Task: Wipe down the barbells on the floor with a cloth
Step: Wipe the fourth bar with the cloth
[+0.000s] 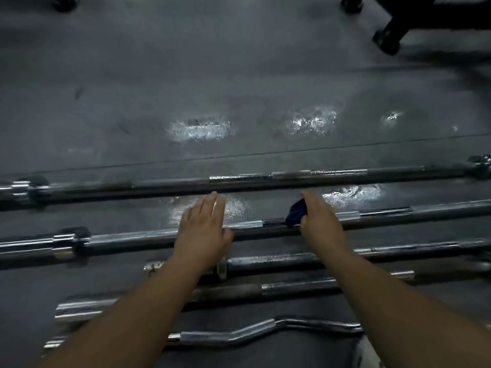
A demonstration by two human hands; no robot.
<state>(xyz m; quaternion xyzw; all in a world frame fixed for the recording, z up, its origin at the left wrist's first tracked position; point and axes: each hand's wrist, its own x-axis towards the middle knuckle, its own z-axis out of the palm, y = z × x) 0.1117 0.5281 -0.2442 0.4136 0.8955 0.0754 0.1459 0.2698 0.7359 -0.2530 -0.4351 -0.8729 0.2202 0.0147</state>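
Barbells (239,181) line wet grey floor (186,75); right fingers (308,200) clamp cloth (296,212), left fingers (212,205) spread.

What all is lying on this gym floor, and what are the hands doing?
Straight barbells: four, silver steel, lying side by side across the floor.
Curl bar: one, silver, bent, nearest the camera.
Cloth: one, dark blue, on the second barbell from the far side.
Floor: dark grey, with shiny patches.
Black equipment feet: top corners, too blurred to name.
Left hand: flat and open over the second barbell.
Right hand: pressing the cloth to that same bar.
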